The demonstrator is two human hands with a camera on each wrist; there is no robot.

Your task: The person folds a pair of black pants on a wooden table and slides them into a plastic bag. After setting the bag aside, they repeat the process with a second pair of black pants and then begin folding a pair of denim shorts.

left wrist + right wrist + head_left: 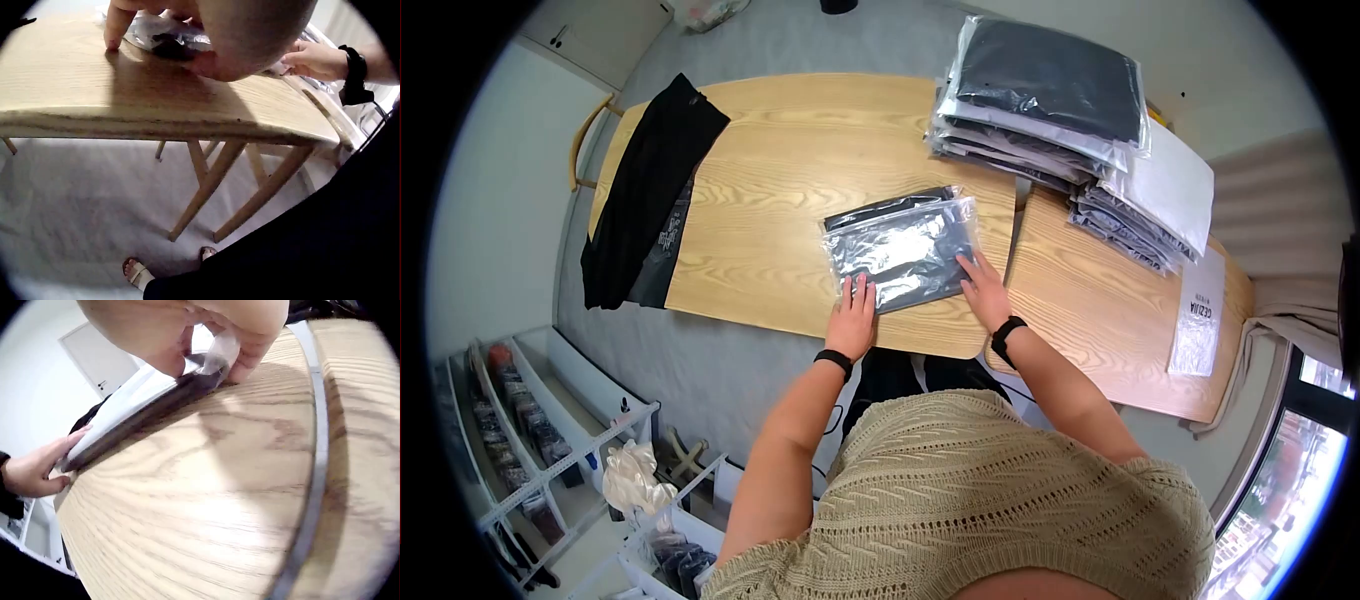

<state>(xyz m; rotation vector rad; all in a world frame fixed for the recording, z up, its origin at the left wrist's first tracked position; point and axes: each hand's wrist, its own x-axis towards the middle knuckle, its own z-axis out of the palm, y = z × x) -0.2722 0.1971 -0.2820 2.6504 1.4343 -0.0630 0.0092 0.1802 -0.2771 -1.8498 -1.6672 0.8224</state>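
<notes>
A clear plastic bag (905,248) with dark folded fabric inside lies near the table's front edge, overlapping another dark bagged item (890,208) behind it. My left hand (853,325) rests at its near left corner, fingers extended over the plastic; in the right wrist view the left thumb lies beside the edge. At the right end, my right hand (987,298) holds the bag's edge. The right wrist view shows the right hand's (212,331) thumb and fingers round a bunched bit of plastic (220,356). In the left wrist view my left hand (244,31) partly hides the bag.
Black trousers (650,190) lie across the table's left end. Bagged garments form a tall stack (1045,85) at the back right, beside another pile (1165,190). A flat printed bag (1200,315) lies on the right table. Shelving (565,430) with packed items stands at lower left.
</notes>
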